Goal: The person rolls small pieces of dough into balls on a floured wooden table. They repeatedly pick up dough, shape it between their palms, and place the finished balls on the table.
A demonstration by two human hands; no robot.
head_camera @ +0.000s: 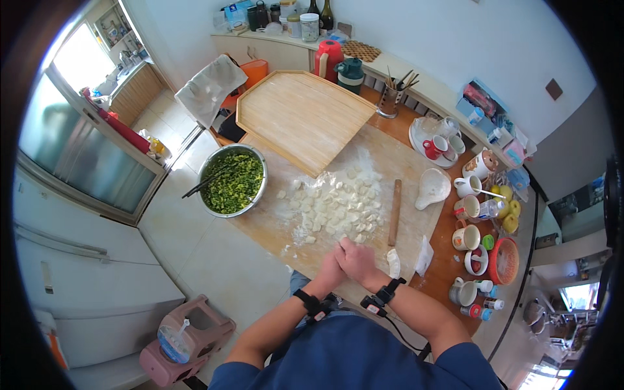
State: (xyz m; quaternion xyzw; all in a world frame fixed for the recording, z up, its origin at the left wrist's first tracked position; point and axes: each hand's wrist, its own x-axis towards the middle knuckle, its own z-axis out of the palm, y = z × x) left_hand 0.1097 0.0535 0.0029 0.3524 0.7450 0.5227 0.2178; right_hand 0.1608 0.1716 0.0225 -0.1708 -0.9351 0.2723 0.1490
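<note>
My left hand (329, 269) and my right hand (358, 261) press together above the near edge of a floured wooden board (273, 239). Whatever may lie between or under my fingers is hidden. Just beyond them, many small dough pieces (336, 204) are scattered in loose flour. A strip of dough (393, 263) lies right of my right hand, below a wooden rolling pin (395, 212). On the left, a metal bowl (263, 181) holds chopped green filling (231, 183), with dark chopsticks (197, 186) resting over its rim.
A wooden tray (302, 117) overlaps the board's far side. At right are a pale scoop (433, 187), several mugs (466, 237), a red basket (503, 261) and yellow fruit (510, 223). A red thermos (329, 58) stands at the back; a pink stool (187, 341) is lower left.
</note>
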